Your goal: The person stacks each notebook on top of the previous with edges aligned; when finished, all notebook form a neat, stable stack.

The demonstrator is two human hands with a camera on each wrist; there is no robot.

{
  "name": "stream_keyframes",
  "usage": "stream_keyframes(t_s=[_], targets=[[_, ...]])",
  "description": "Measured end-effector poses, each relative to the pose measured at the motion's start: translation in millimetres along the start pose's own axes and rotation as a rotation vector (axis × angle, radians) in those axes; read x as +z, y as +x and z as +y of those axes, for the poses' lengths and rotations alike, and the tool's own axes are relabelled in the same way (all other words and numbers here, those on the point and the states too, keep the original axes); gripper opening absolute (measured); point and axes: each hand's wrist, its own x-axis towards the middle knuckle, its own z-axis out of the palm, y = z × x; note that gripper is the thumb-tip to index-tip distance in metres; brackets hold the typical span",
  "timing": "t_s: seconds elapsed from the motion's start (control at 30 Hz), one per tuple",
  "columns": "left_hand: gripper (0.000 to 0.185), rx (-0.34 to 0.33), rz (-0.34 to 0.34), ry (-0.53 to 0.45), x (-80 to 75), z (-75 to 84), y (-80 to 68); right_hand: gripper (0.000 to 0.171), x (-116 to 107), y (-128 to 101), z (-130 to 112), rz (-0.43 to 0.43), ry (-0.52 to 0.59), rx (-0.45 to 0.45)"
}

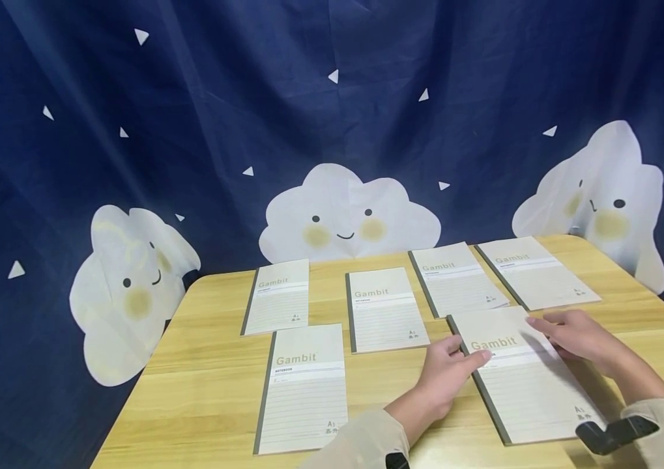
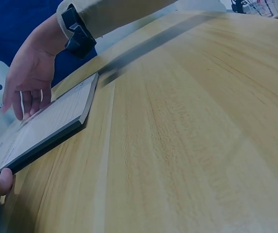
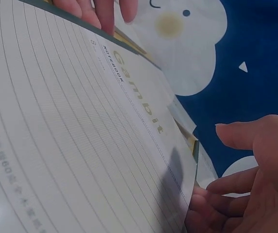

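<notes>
A pale Gambit notebook with a dark spine is between my two hands at the near right of the table. My left hand is at its spine, the thumb reaching over the cover and the other fingers along the edge. A left fingertip touches the dark spine in the left wrist view. My right hand is at the opposite edge. In the right wrist view its thumb stands apart from the cover, while the other fingers are at the edge, partly hidden behind it.
More matching notebooks lie on the wooden table: one near left, one far left, one in the middle, and two at the back right, the left one and the right one. A blue cloud-print curtain hangs behind.
</notes>
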Motion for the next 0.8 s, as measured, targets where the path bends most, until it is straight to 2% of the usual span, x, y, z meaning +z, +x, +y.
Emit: stream_keyframes(t_s=[0.3,0.6,0.7,0.8], targets=[[0.056,0.007,-0.005,0.006,0.1,2.2,-3.5,0.079,1.1,-1.1,0.1,0.011,-0.017,-0.005],[0.055,0.006,0.002,0.010,2.0,1.6,-3.7,0.058,2.0,-2.6,-2.4,0.032,-0.009,-0.044],[0.054,0.009,-0.001,0.001,2.4,2.2,-4.1,0.059,2.2,-2.4,-2.3,0.025,0.008,-0.039],[0.054,0.010,-0.001,-0.003,2.9,2.8,-4.9,0.069,2.4,-2.3,-2.1,0.012,0.029,-0.023]])
